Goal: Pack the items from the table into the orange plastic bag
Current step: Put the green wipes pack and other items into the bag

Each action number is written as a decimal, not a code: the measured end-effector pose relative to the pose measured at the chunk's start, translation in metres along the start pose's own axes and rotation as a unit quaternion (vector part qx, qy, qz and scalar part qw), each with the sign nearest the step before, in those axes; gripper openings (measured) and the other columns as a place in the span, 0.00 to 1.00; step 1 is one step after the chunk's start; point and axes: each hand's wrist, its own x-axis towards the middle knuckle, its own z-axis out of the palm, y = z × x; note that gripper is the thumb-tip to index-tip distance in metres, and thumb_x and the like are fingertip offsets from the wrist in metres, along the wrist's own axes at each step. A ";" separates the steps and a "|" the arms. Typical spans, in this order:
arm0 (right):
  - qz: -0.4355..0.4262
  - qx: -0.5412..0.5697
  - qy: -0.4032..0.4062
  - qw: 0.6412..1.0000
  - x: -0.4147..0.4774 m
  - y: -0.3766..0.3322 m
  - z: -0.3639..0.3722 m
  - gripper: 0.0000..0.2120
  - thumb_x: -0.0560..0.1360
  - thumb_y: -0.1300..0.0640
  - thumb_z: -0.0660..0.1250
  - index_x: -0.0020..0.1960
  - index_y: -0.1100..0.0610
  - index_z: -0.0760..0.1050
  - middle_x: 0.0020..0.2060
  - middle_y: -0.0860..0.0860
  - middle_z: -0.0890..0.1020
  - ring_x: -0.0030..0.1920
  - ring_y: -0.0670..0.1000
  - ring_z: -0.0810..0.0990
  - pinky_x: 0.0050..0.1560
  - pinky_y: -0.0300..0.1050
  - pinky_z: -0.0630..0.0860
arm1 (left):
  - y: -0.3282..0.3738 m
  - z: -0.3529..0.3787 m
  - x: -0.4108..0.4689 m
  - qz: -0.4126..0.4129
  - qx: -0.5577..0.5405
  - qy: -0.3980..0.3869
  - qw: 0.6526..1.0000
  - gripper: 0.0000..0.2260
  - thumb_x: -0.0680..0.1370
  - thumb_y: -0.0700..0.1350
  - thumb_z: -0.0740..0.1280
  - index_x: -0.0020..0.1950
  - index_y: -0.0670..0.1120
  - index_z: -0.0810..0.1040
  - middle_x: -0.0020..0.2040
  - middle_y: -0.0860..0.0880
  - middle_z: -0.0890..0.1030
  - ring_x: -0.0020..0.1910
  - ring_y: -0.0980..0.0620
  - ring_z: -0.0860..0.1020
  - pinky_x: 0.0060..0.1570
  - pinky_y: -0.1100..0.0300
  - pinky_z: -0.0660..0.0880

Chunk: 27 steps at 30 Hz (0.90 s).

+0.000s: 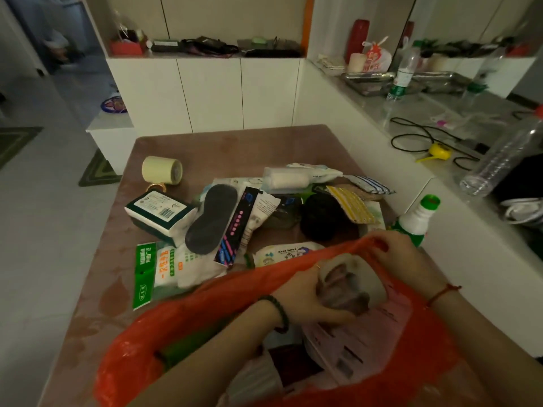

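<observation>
The orange plastic bag (182, 315) lies open at the near edge of the brown table (223, 145). My left hand (305, 295) holds a roll of clear tape (346, 286) inside the bag's mouth, above pink packets in the bag. My right hand (396, 251) pinches the bag's far rim and holds it up. Several items remain on the table: a yellowish tape roll (161, 170), a tissue pack (160, 214), a dark insole (211, 218), a green-and-white packet (164, 268), baby wipes (285, 254), a black ball of yarn (323, 215).
A white bottle with a green cap (417, 218) stands at the table's right edge. A counter (440, 136) on the right carries bottles, cables and metal trays. White cabinets (211, 92) stand behind the table. Tiled floor with green mats lies to the left.
</observation>
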 end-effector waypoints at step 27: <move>0.324 0.231 -0.267 0.878 0.082 -0.021 0.071 0.29 0.74 0.52 0.67 0.66 0.69 0.64 0.61 0.61 0.75 0.55 0.56 0.78 0.61 0.47 0.74 | -0.104 -0.065 0.066 -0.423 -0.085 0.156 0.888 0.35 0.74 0.54 0.66 0.72 0.38 0.56 0.73 0.40 0.61 0.71 0.44 0.64 0.68 0.54 0.63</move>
